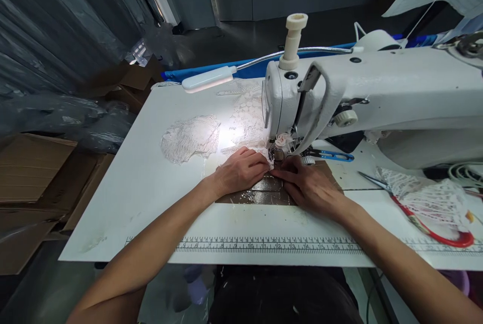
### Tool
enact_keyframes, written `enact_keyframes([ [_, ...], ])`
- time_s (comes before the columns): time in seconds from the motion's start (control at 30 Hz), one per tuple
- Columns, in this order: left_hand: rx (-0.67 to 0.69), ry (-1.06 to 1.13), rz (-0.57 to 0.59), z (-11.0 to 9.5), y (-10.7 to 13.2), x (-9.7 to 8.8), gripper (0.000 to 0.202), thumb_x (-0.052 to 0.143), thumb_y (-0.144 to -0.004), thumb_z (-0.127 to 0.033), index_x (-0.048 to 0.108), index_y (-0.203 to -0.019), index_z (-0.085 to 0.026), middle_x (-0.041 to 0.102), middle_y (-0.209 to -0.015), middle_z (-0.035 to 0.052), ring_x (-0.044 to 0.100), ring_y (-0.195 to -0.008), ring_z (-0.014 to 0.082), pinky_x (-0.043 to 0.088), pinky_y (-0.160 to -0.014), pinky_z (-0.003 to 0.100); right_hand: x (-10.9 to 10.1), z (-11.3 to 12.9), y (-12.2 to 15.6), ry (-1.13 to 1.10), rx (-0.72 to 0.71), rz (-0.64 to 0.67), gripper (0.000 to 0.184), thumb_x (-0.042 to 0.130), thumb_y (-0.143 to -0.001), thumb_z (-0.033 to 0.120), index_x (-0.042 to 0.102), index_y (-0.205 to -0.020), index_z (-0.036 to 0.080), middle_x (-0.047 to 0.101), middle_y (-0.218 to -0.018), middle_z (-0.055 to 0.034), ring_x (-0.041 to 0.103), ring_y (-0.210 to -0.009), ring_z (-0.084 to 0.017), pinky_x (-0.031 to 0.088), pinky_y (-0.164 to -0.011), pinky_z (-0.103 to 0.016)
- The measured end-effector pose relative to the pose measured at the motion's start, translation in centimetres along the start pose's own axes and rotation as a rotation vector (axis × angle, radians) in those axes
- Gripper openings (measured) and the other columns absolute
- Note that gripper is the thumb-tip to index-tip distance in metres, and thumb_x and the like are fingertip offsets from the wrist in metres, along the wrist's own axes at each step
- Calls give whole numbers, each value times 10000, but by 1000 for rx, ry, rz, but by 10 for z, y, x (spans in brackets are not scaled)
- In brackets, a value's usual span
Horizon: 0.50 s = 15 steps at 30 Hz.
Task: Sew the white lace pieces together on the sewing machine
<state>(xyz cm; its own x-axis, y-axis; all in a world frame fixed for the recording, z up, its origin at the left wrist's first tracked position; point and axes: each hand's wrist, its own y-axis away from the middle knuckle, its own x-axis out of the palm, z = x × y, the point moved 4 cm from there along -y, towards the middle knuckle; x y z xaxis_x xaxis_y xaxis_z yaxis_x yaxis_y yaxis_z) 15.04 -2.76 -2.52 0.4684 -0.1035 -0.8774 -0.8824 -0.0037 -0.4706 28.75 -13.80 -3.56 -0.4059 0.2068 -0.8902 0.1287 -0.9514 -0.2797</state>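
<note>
A white sewing machine point(377, 92) stands on the white table point(143, 188). My left hand point(241, 169) lies palm down just left of the needle, fingers curled and pressing a small piece of white lace point(268, 157) onto the brown taped plate point(260, 193). My right hand point(309, 183) rests on the plate right of the needle, fingers together, pointing toward the presser foot point(279, 154) and touching the lace edge. A small cream fabric flower point(282, 139) sits by the needle bar.
Loose lace pieces point(190, 137) lie lit by a gooseneck lamp point(207, 78) behind my left hand. Blue snips point(334, 155), red-handled scissors point(426, 226) and a lace heap point(426, 193) lie right. A ruler strip point(264, 246) runs along the front edge. Cardboard boxes point(33, 173) stand left.
</note>
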Motion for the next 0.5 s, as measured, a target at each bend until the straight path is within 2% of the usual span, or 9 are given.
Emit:
enact_keyframes([
  [0.1,9,-33,13,-1,-1,0,129,503,-950,-192,620,-903,-167,681,-931,31,592,-790,129,457,-716,283,-2,-1,1,-40,14,18,385,429,-895,186,666,-1196,220,555,-1052,-134,584,-796,-200,526,-767,-400],
  [0.27,19,-70,44,-3,-2,-1,160,482,-957,-192,629,-897,-173,678,-915,33,580,-774,131,443,-709,285,-6,-8,4,-131,138,-15,424,410,-953,235,534,-1359,222,575,-942,-89,559,-656,-139,502,-636,-287],
  [0.33,23,-89,49,-4,-2,-1,169,476,-958,-187,633,-896,-175,675,-904,33,571,-754,130,437,-692,282,-3,-9,4,-123,120,7,426,405,-955,233,527,-1363,243,569,-976,-93,555,-668,-145,502,-652,-305],
  [0.5,38,-98,23,-5,-2,-2,155,489,-949,-168,624,-874,-162,673,-923,37,566,-749,126,438,-695,277,4,-9,2,-131,42,35,419,419,-932,207,566,-1323,246,524,-1073,-122,577,-851,-207,517,-783,-400],
])
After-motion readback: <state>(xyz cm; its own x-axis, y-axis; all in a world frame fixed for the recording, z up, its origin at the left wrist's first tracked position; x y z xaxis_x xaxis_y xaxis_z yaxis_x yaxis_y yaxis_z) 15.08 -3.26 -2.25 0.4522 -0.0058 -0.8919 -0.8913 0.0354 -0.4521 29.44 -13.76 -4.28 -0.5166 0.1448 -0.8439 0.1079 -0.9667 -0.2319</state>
